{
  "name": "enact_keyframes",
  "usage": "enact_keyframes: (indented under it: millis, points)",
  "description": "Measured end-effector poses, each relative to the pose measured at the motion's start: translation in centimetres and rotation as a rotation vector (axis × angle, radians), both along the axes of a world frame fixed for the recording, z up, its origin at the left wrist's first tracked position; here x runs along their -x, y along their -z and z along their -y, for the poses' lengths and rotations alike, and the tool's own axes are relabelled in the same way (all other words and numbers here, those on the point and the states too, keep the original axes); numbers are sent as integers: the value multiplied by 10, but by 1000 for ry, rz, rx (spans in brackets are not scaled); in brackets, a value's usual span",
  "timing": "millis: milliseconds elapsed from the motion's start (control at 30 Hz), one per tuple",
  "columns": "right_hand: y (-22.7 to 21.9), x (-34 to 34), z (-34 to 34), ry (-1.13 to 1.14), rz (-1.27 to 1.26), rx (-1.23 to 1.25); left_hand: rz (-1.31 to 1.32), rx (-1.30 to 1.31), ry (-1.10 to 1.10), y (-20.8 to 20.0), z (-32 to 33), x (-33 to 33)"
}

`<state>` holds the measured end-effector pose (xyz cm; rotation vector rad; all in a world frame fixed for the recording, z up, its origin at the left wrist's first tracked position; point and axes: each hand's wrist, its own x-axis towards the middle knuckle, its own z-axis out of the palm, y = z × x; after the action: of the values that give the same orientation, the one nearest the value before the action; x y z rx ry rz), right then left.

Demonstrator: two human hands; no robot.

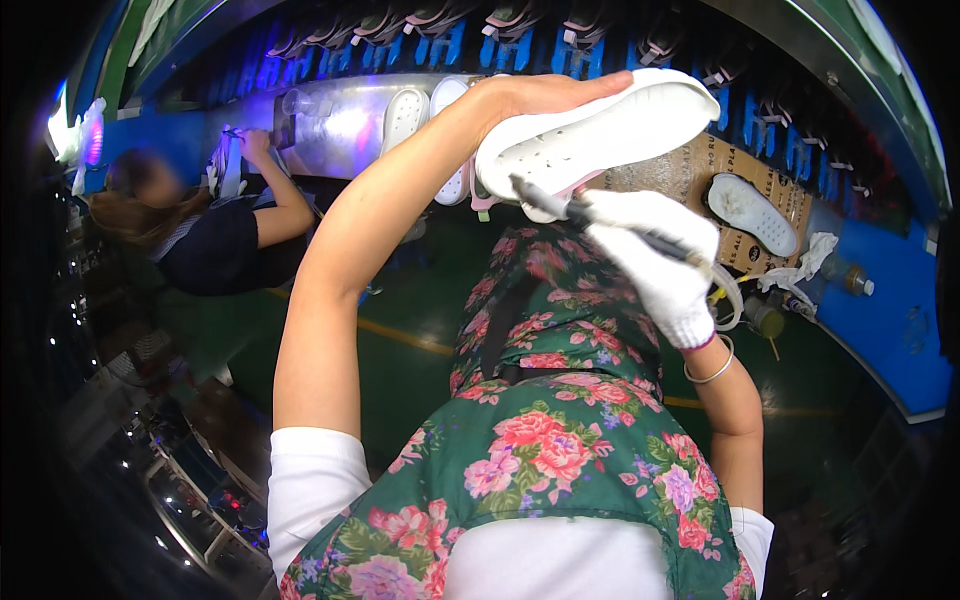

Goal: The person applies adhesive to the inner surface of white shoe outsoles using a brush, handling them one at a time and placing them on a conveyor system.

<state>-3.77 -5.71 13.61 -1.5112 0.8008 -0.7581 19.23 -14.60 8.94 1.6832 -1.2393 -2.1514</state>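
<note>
My left hand (560,93) is bare and grips a white shoe sole (610,130) along its far edge, holding it up and tilted with the hollow inner side in view. My right hand (660,250) wears a white knitted glove and closes round a slim dark brush-like tool (575,212). The tool's dark tip touches or nearly touches the sole's near edge by its left end; I cannot tell which. Partly behind the sole and my left forearm stand more white soles (405,118) and something pink. Another white sole (752,213) lies on cardboard (790,195) right of my gloved hand.
Dark shoes on blue holders (505,50) line the far side. A metal work surface (335,125) runs leftward to a co-worker (215,225) who handles something pale. At right are a clear bottle (848,273), a greenish container (766,320), a crumpled white cloth (815,255) and a blue surface (880,320).
</note>
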Motion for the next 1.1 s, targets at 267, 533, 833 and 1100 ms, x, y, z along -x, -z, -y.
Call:
enact_keyframes:
  millis: [267,533,833,1100]
  points:
    - [12,22,45,353,-46,204,-1114,-288,-535,70,-43,19]
    - [2,23,65,96,-105,429,-787,-66,-721,50,-89,43]
    - [-25,27,26,86,-58,653,-1300,154,-833,6,-115,58]
    - [-32,18,22,195,-35,606,-1325,189,-944,22,-124,91]
